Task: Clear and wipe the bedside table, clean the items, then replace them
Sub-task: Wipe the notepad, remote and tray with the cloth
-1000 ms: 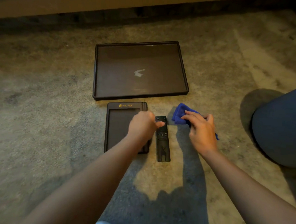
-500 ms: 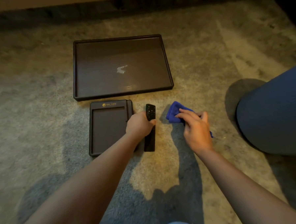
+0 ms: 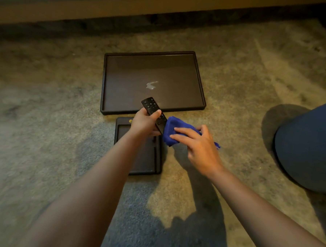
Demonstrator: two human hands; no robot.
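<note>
The remote (image 3: 153,111) was held off the carpet (image 3: 44,136), above the small tray (image 3: 147,160), the left hand (image 3: 144,123) pinching it. The right hand (image 3: 200,146) pressed a blue cloth (image 3: 170,131) against its lower end. Cleaning seemed underway; next, wiping along its length.

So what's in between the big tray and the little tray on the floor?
In the head view, the left hand holds the remote above the gap between the big tray and little tray; beneath is only carpet.
</note>
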